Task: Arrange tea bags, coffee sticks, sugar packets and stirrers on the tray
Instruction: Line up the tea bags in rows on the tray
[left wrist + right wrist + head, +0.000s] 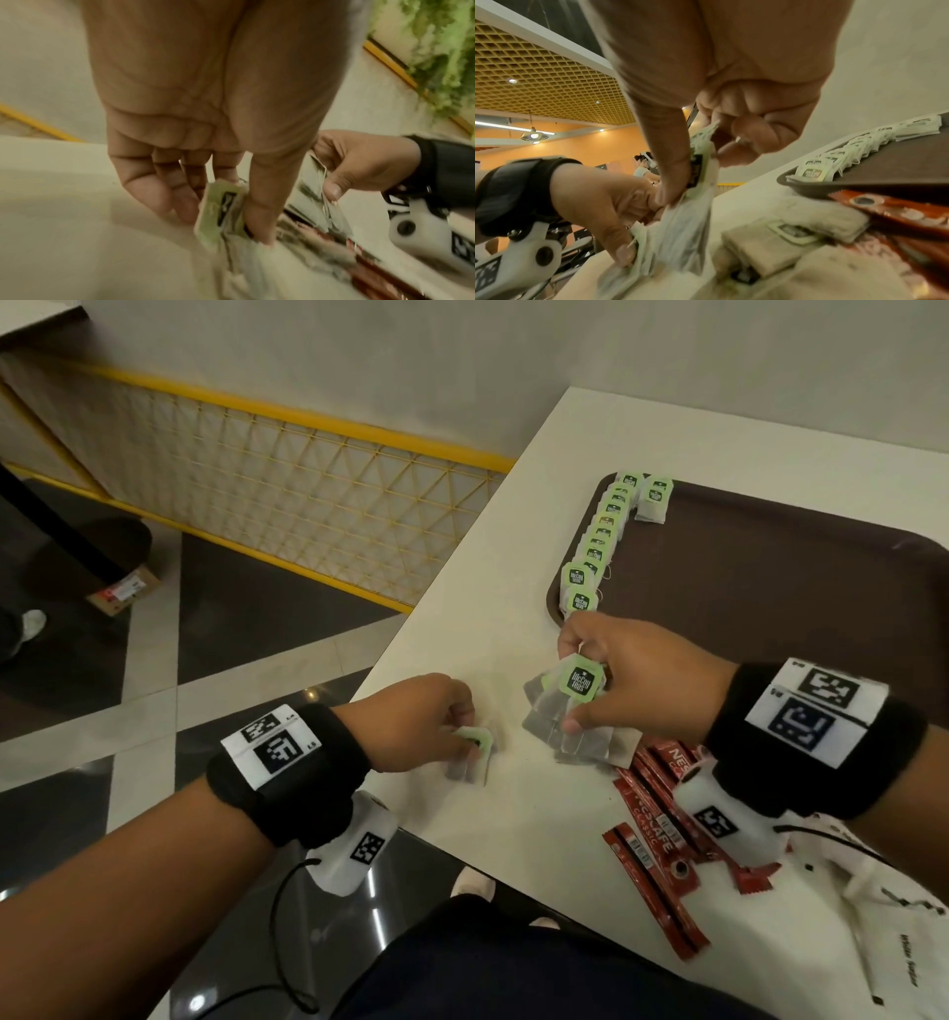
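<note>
A brown tray (pixel 770 588) lies on the white table (pixel 462 634), with a row of green-tagged tea bags (pixel 601 541) along its left edge. My right hand (pixel 590 690) pinches a bunch of tea bags (pixel 580 683) by their green tags just in front of the tray's near left corner; the bags hang down (pixel 693 223). My left hand (pixel 462 742) pinches another tea bag (pixel 475 755) on the table to the left (pixel 221 211). Red coffee sticks (pixel 652 839) lie near the front edge under my right wrist.
White sugar packets (pixel 873 916) lie at the table's front right. More tea bags (pixel 777 241) sit on the table beside the coffee sticks (pixel 895 213). The table's left edge drops to a tiled floor; a yellow-framed partition (pixel 308 469) stands beyond.
</note>
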{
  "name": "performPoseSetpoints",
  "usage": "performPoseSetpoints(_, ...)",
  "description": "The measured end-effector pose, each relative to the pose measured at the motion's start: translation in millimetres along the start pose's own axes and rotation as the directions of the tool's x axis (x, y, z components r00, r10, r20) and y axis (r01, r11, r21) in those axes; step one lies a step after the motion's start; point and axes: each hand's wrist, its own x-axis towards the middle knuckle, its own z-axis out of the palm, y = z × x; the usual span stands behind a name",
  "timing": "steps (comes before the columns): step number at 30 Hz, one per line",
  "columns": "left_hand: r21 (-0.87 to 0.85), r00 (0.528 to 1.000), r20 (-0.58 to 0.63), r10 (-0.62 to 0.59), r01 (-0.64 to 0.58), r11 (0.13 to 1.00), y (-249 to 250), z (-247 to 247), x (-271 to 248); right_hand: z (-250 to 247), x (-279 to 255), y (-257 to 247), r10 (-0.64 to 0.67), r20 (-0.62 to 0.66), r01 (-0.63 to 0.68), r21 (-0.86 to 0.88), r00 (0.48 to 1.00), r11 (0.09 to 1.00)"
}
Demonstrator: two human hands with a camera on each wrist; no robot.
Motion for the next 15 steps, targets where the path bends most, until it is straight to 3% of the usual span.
performPoseSetpoints(3,-0.228,0.996,-0.085,0.011,-0.030,0.973,5,-14,7,-16,0,1,-0.011,-0.015,0.011,0.051,1.000,0.999)
performPoseSetpoints(5,-0.450,0.993,-0.120,-0.015,-0.042,0.892,9,-23,19,-29,0,-1,-0.022,-0.023,0.024,0.085,1.000,0.996)
performPoseSetpoints(8,-0.612,0.987,-0.156,-0.041,-0.064,0.789,23,-37,40,-46,3,-5,-0.037,-0.031,0.040,0.127,0.999,0.991)
performPoseSetpoints(11,-0.799,0.990,-0.142,-0.011,-0.108,0.591,53,-52,58,-59,10,-6,-0.038,-0.068,0.049,0.160,0.997,0.986)
performPoseSetpoints(15,-0.962,0.997,-0.024,0.068,-0.042,0.270,81,-66,78,-72,27,5,-0.019,-0.137,0.039,0.149,0.990,0.988)
